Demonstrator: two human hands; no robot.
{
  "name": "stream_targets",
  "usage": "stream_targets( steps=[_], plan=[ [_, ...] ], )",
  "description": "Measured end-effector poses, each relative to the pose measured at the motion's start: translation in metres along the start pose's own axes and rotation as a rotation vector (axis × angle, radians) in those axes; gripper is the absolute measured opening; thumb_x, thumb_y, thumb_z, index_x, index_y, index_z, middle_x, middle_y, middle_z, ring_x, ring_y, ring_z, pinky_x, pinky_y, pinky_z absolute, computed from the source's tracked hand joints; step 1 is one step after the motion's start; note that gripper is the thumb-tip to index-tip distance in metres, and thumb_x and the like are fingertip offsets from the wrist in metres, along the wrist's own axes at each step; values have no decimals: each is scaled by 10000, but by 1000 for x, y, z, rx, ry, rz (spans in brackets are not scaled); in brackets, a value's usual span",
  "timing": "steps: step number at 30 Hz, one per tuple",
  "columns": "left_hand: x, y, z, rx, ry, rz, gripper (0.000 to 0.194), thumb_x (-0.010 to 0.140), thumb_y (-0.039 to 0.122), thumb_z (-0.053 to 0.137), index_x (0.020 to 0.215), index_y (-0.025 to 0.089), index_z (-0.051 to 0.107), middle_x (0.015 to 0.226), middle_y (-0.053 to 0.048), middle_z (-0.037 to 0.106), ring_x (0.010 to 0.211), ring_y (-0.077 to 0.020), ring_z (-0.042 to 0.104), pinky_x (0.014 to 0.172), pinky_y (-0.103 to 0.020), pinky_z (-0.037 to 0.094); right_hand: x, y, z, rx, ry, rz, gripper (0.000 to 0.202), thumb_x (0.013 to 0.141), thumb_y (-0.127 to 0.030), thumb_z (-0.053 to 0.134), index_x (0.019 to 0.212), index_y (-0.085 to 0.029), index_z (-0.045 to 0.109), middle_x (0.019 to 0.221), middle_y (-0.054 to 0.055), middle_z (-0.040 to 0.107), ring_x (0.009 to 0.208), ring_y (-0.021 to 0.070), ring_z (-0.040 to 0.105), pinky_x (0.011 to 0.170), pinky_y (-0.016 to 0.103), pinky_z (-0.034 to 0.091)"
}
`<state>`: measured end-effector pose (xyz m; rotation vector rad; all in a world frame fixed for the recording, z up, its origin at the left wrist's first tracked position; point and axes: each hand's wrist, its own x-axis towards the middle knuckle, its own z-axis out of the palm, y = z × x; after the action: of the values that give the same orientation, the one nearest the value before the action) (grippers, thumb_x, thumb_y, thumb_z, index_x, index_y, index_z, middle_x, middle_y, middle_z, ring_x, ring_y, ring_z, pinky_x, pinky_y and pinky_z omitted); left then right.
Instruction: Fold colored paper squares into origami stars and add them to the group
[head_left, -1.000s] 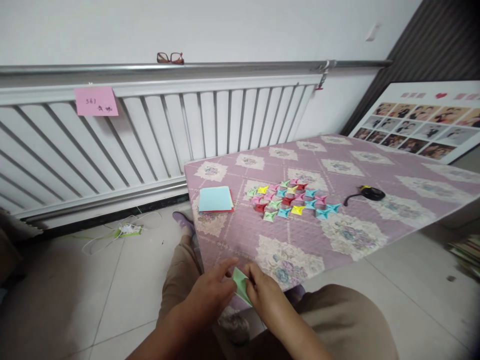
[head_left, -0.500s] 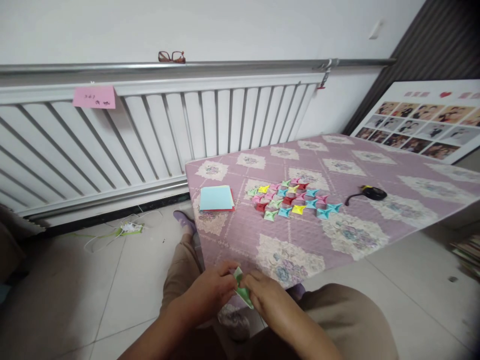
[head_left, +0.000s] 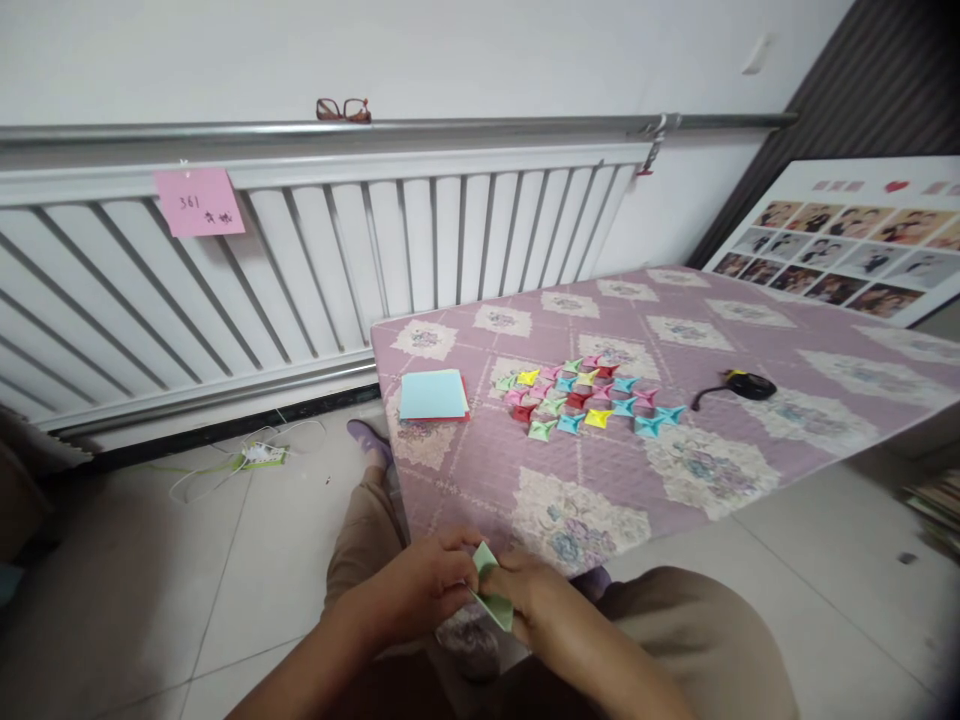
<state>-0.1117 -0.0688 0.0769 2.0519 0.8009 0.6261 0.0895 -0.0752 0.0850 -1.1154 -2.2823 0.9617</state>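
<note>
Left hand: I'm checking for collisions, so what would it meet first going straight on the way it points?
For the left hand, the green paper, which it seems to hold; beyond that, probably the right hand, though depth is unclear.

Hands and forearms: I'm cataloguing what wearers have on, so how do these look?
The left hand and right hand are ungloved; no rings show, though both are partly hidden. The left forearm and right forearm are bare, no sleeve, watch or bracelet showing.
</note>
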Motion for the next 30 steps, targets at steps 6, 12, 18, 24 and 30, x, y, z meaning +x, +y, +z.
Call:
stream_targets(
  steps=[6,12,18,24,30],
  plan=[
    [0,-1,3,-109,127,-52,161,731,28,554,783,178,579,1125,-36,572,995,-155,538,857,-255,419,1,5,-1,-13,-71,11,182,740,-90,524,814,-217,631,807,13,619,785,174,567,686,247,390],
    [5,-3,19,-156,240,-232,98,695,89,586,704,169,529,725,39,531,680,-111,473,628,-215,368,0,5,-2,108,-19,80,112,802,-205,532,780,-222,641,750,1,627,722,164,563,664,243,411],
    [15,-5,19,-229,300,-373,61,717,155,568,693,166,513,666,44,498,631,-107,443,600,-225,356,4,16,-2,241,51,181,216,862,-332,470,766,-202,614,705,-15,577,680,147,522,619,235,404],
    [36,-15,30,-494,444,-433,171,694,203,612,805,170,486,707,38,523,629,-100,470,599,-230,381,13,40,4,344,185,262,230,830,-364,490,680,-200,551,599,-44,478,584,124,457,550,225,359],
    [55,-38,58,-814,411,-507,459,663,409,700,993,140,530,671,29,564,529,-89,485,526,-228,391,15,60,2,395,269,280,226,835,-383,498,724,-202,575,653,-20,546,635,146,499,600,249,396]
  ],
)
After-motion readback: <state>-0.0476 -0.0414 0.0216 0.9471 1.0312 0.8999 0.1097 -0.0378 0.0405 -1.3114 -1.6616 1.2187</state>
